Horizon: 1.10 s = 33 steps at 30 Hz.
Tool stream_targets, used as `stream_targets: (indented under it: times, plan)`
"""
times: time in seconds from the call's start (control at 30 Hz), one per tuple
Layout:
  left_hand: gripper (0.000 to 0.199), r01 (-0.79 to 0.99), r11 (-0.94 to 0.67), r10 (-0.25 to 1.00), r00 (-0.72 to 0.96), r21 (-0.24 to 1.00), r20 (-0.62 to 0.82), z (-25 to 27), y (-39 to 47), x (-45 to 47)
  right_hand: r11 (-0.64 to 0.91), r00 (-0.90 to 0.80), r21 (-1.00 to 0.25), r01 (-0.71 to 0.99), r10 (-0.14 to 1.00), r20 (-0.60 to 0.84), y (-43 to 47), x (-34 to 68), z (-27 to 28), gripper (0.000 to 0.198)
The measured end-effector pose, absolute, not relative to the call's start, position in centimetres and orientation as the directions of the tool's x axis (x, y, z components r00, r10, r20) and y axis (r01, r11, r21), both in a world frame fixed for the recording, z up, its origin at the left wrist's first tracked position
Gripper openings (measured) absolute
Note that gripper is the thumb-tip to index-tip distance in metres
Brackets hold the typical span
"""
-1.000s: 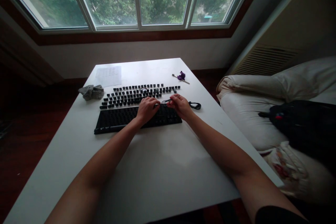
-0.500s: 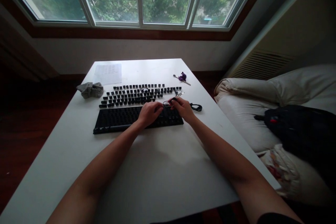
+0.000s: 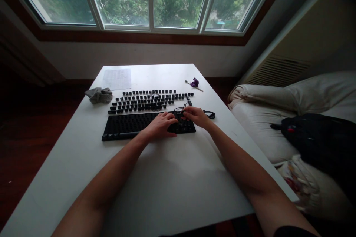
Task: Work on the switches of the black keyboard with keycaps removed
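A black keyboard (image 3: 125, 126) lies across the white table (image 3: 155, 192), much of its top looking stripped of keycaps. My left hand (image 3: 161, 125) rests on its right half, fingers stretched over the top and thumb apart by the front edge. Over the keyboard's right end, my right hand (image 3: 196, 116) is closed in a pinch on what looks like a wire keycap puller (image 3: 189, 102), its dark end rising above the fingers. The pinched part and the tip are hidden. Behind the keyboard stand rows of loose black keycaps (image 3: 139, 102).
A grey cloth (image 3: 99, 95) lies at the table's left edge, near a printed paper sheet (image 3: 118, 78). Farther right are a brush (image 3: 198, 88) with a purple bundle (image 3: 194, 82) and a coiled black cable (image 3: 210, 114). A black bag (image 3: 314, 137) sits on the couch (image 3: 250, 118) to the right.
My left hand has come down and spread its fingers on the keyboard. My right hand has lowered slightly, and the tool in it has turned. The whole view has shifted a little.
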<state>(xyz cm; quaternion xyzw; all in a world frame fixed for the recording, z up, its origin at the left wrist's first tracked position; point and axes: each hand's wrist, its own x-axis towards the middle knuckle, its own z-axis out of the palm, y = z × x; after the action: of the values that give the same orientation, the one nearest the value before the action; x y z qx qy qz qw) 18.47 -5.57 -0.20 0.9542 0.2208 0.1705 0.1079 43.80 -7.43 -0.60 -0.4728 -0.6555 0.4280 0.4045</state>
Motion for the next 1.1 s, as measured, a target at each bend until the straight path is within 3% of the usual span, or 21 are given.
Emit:
stream_targets:
  times: [0.23, 0.47, 0.6, 0.77, 0.83, 0.97, 1.1]
  plan:
    - [0.061, 0.388, -0.889, 0.443, 0.861, 0.242, 0.249, -0.4, -5.6, 18.3, 0.169, -0.263, -0.927, 0.334, 0.961, 0.081, -7.4, 43.7, -0.8, 0.034]
    - [0.062, 0.394, -0.885, 0.454, 0.849, 0.250, 0.269, -0.3, -5.7, 18.3, 0.362, -0.422, -0.761, 0.538, 0.897, 0.129, -8.6, 43.5, 1.7, 0.020]
    - [0.061, 0.397, -0.878, 0.464, 0.844, 0.267, 0.270, -0.3, -5.7, 18.4, 0.382, -0.448, -0.749, 0.541, 0.885, 0.127, -9.2, 44.1, 2.7, 0.009]
    - [0.059, 0.402, -0.868, 0.478, 0.836, 0.292, 0.270, -0.3, -5.7, 18.4, 0.382, -0.435, -0.749, 0.541, 0.890, 0.140, -9.4, 45.0, 1.8, 0.009]
    - [0.058, 0.403, -0.865, 0.482, 0.834, 0.298, 0.269, -0.3, -5.7, 18.4, 0.368, -0.412, -0.778, 0.509, 0.898, 0.155, -9.4, 45.4, 0.9, 0.012]
    - [0.057, 0.404, -0.863, 0.484, 0.835, 0.304, 0.264, -0.2, -5.7, 18.5, 0.248, -0.366, -0.926, 0.284, 0.921, 0.135, -9.5, 45.8, -0.6, 0.023]
    - [0.057, 0.401, -0.866, 0.478, 0.838, 0.298, 0.262, -0.1, -5.7, 18.7, 0.146, -0.320, -0.975, 0.170, 0.944, 0.085, -9.7, 45.8, -1.5, 0.034]
